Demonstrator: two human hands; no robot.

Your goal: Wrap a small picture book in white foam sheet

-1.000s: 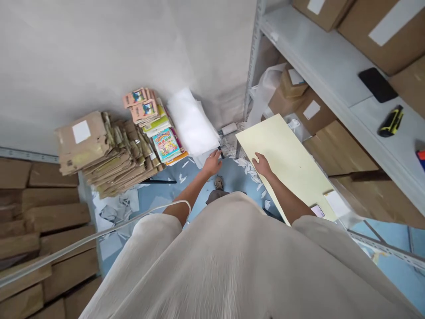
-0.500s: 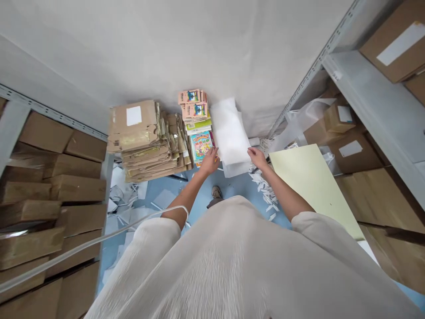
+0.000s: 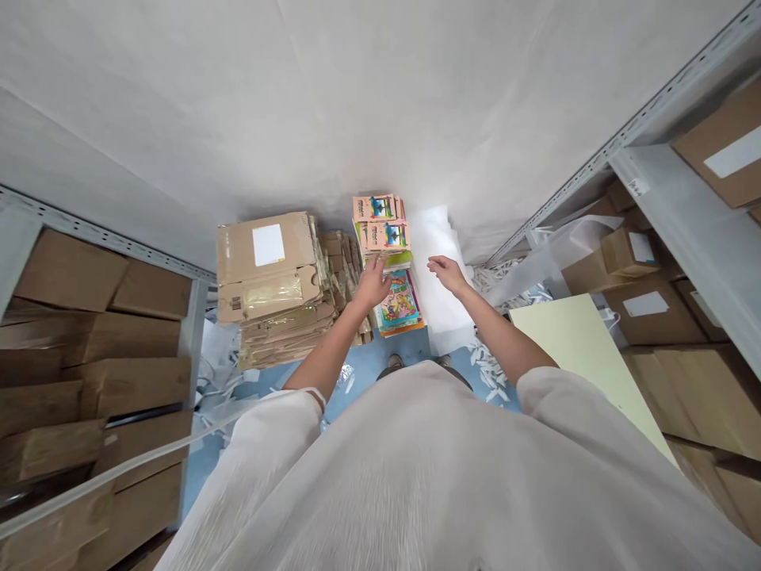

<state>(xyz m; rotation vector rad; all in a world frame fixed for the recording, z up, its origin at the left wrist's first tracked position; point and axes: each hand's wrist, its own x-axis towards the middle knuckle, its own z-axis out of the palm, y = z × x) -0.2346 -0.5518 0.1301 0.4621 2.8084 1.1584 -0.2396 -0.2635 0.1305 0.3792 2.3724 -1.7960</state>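
Room: a narrow aisle with a blue floor, ending at a white wall; grey racks stand left and right.
Floor: white paper scraps lie strewn at the right, near the person's feet.
Books: a pile of colourful books on the floor at the far end, against the wall. The top cover shows cartoon figures; its title is too small to read. Two pink-edged packs lie on the far part of the pile, their print unreadable.
Left hand: the left hand is down on the left edge of the books, fingers apart and spread, touching the pile.
Right hand: the right hand hovers over the white sheets, fingers loosely curled and apart, holding nothing.
White sheets: stacked just right of the books, touching them.
Cartons: flattened brown cartons piled left of the books; the top one bears a blank white label.
Board: a pale yellow board lies at the right, near the rack.
Rack boxes: brown boxes on the right rack carry white labels with no legible writing; more boxes fill the left rack.
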